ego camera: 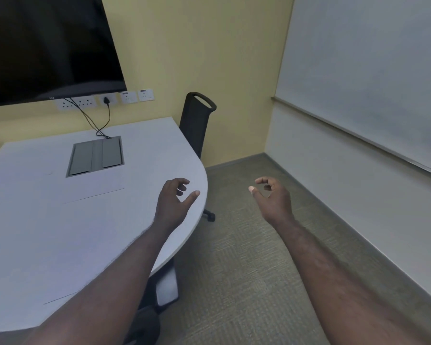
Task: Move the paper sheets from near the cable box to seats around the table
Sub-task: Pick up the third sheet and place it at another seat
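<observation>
- Holding nothing: left hand (173, 199) loosely open over the table (159, 150) edge, right hand (271, 195) curled but empty above the floor.
- Paper sheets (85, 185) lying flat just beside the cable box (96, 155), one nearer sheet (97, 240) toward the near edge.
- Probably early or midway; chair (197, 120) place bare.

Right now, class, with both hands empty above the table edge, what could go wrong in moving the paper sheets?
1. The white paper sheets barely stand out from the pale table; one could be missed.
2. They lie flat, so the left hand may struggle to lift an edge and crease them.
3. Cables run into the cable box nearby and could snag.
</observation>
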A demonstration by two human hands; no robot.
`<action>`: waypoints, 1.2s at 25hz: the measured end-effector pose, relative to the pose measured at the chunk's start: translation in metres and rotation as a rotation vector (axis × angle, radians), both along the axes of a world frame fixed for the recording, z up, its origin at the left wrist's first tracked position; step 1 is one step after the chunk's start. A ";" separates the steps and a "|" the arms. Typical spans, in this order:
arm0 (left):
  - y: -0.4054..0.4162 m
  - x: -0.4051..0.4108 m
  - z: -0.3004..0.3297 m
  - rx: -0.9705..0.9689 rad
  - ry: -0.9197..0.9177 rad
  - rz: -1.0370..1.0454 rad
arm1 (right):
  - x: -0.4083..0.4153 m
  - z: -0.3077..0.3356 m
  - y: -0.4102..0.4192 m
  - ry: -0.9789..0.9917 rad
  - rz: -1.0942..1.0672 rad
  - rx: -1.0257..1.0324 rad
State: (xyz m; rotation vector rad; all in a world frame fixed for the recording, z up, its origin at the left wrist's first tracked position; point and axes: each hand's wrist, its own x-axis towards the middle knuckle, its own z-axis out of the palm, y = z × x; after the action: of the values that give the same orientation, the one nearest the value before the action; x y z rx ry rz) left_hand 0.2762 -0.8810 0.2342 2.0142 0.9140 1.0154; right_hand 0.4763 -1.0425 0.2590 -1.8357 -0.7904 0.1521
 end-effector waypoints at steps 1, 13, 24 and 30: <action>-0.003 0.010 0.001 0.003 -0.002 -0.007 | 0.009 0.002 -0.004 0.000 -0.008 -0.001; 0.026 0.118 -0.033 -0.026 0.005 -0.009 | 0.110 -0.019 0.024 -0.024 -0.013 -0.058; 0.110 0.207 -0.038 -0.049 0.024 0.018 | 0.194 -0.037 0.115 -0.018 0.079 -0.095; 0.145 0.249 -0.044 -0.049 0.044 0.045 | 0.248 -0.050 0.162 0.013 0.125 -0.080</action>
State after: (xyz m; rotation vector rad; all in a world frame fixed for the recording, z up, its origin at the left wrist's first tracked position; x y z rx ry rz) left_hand 0.5251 -0.7363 0.1900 1.9900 1.0016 0.9670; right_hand 0.7241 -0.8806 0.2090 -1.8587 -0.9020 0.2789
